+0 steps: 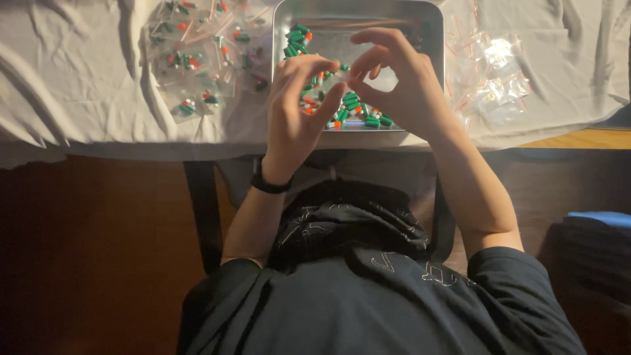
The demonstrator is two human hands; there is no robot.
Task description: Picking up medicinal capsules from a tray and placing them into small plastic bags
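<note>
Both hands, left hand (pixel 296 112) and right hand (pixel 394 79), pinch something small over metal tray (pixel 434 39) of capsules (pixel 351 105).

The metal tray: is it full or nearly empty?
Partly filled. Green and orange capsules lie scattered across the metal tray, with bare bottom showing around them.

left hand (pixel 299 105) + right hand (pixel 401 82) | over metal tray (pixel 430 26) | green-orange capsules (pixel 351 105)

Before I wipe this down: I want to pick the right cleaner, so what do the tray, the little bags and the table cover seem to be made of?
Tray: likely metal, brushed silver sheen, rolled rim. Filled bags and empty bags: thin clear plastic, glossy glints, red strips. Cover: pale woven-looking cloth, matte, creased.
</note>
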